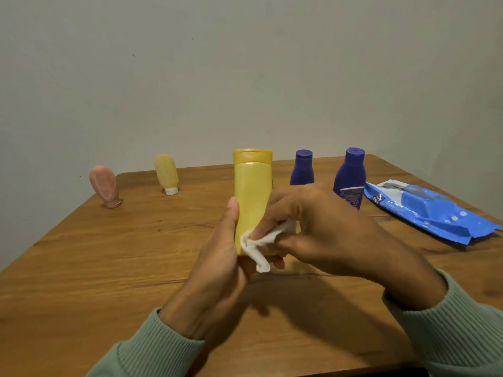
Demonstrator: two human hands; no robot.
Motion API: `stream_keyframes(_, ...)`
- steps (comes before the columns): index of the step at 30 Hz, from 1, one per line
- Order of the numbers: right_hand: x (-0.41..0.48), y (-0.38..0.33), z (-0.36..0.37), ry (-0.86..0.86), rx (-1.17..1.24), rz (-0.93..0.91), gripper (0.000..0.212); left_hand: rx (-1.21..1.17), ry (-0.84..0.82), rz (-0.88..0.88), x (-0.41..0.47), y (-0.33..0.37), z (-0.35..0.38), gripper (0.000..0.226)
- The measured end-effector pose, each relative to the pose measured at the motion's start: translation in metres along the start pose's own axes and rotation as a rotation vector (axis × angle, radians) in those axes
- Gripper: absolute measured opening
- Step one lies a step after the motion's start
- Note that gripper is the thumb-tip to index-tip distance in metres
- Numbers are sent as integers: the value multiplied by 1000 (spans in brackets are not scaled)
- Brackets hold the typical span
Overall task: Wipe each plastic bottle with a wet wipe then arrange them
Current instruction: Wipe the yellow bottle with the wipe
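Note:
My left hand (217, 268) grips the lower part of a tall yellow bottle (251, 191), held upright above the table with its cap on top. My right hand (321, 229) pinches a crumpled white wet wipe (258, 246) against the bottle's lower front. Two dark blue bottles (302, 168) (349, 178) stand upright behind my right hand. On the far left, a pink tube (104, 186) and a small yellow tube (166, 172) stand on their caps.
A blue pack of wet wipes (430, 213) lies flat at the right of the wooden table (109, 254). A plain wall rises right behind the table's far edge. Green sleeves cover both my forearms.

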State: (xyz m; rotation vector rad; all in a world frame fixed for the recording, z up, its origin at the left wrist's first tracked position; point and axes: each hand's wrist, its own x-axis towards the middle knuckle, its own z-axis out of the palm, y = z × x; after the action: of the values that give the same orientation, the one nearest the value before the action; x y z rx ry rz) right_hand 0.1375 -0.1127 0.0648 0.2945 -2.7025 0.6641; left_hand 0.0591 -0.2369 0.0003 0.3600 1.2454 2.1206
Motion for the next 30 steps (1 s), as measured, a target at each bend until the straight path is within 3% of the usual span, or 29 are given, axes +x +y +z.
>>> stream_keyframes(4,-1,4,-8,-77,35,-16,16,20,-37,-14,0,-1,-2,58)
stream_keyframes(6,1,10,-7,62,46,10,17,66,-110,39,2,-1,-4,60)
stream_keyframes(10,5,24,-3,501,32,49,19,130,-197,35,2,-3,-2,63)
stream_keyframes(12,5,24,0,542,15,60,20,126,-206,30,2,-4,-1,63)
stream_keyframes(18,2,2,5,114,-18,27,20,-12,-66,11,2,0,-3,58)
stream_keyframes(24,-2,-5,2,-119,-25,-9,17,-105,-25,-32,4,0,-5,59)
stream_keyframes(27,-2,0,0,-129,37,-9,16,-129,-54,22,4,-1,-4,57)
stream_keyframes(30,0,5,-1,-9,114,32,16,-98,-43,45,3,3,-1,55)
